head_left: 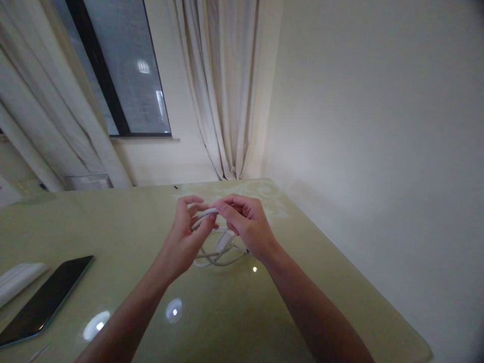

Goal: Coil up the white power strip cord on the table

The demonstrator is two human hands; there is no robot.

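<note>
A white cable [206,214] is stretched between my two hands, just above the table. My left hand [186,234] has its thumb and fingers closed around one part of it. The thumb and forefinger of my right hand [247,220] pinch the cable close beside the left fingertips. Below the hands, more of the same pale cable lies in loose loops on the tabletop. Among those loops is a white block-like piece [225,241], partly hidden by my right hand; whether it is a plug or an adapter I cannot tell.
The pale green glossy table [124,227] meets a wall [378,126] on its right. At the left lie a dark-screened tablet or phone [47,297] and a white object [20,280]. A tiny black item [176,187] rests near the far edge. Curtains [227,91] hang behind.
</note>
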